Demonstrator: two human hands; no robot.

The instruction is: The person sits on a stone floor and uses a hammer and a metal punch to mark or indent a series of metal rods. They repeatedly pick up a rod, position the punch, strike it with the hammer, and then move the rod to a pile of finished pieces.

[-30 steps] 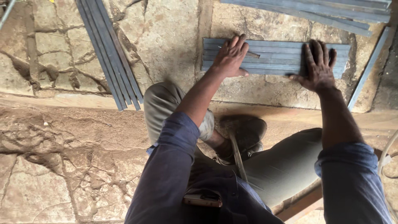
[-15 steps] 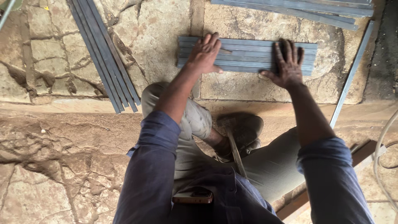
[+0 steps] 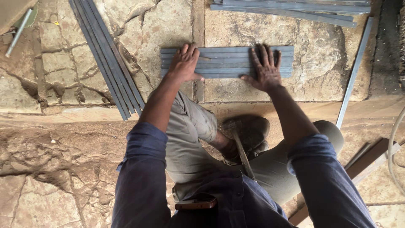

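Observation:
Several short grey metal strips (image 3: 225,61) lie side by side in a flat row on the stone floor in front of me. My left hand (image 3: 184,63) rests palm down on the left part of the row, fingers spread. My right hand (image 3: 265,69) presses flat on the right part, fingers spread too. Neither hand grips anything. I am crouched, with my knees and a shoe (image 3: 247,131) below the strips.
A bundle of long metal strips (image 3: 107,59) lies diagonally at the left. More long strips (image 3: 291,8) lie along the top. A single long bar (image 3: 353,71) slants at the right. A wooden plank (image 3: 367,158) and a cable (image 3: 394,147) sit at the lower right.
The view has shifted so the strips and both hands now sit further left and lower in the frame. Both hands stay flat on the row of strips.

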